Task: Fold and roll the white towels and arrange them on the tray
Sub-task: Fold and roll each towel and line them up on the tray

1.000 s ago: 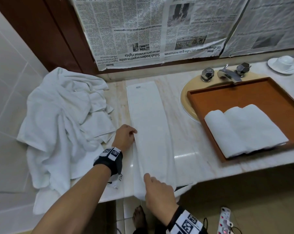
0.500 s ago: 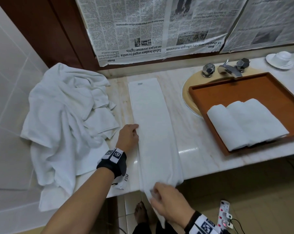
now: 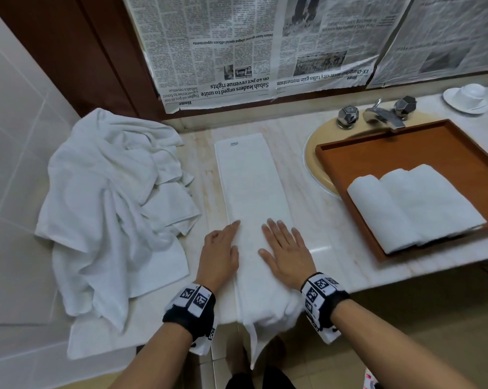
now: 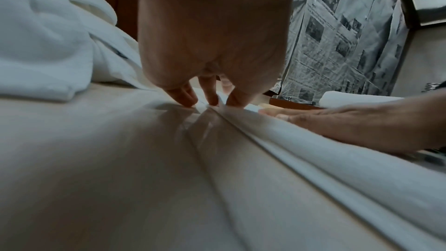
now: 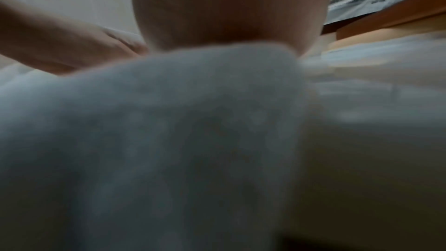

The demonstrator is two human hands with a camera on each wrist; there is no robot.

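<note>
A white towel folded into a long narrow strip (image 3: 252, 181) lies on the marble counter, its near end bunched and hanging over the front edge. My right hand (image 3: 286, 248) lies flat on the strip, fingers straight. My left hand (image 3: 220, 251) rests at the strip's left edge, fingertips (image 4: 185, 96) touching the fold line of the folded towel (image 4: 313, 150). In the right wrist view the towel (image 5: 193, 121) fills the picture, blurred. Three rolled white towels (image 3: 414, 203) lie side by side in the brown wooden tray (image 3: 357, 153) at the right.
A heap of unfolded white towels (image 3: 111, 197) covers the counter's left end. The tray sits over a yellow basin (image 3: 318, 141) with a chrome tap (image 3: 383, 116). A white cup and saucer (image 3: 470, 98) stands far right. Newspaper (image 3: 251, 46) covers the wall behind.
My right hand left the towel's hanging end below the counter edge and came up to lie flat on the strip. The left hand slid slightly nearer along the left edge.
</note>
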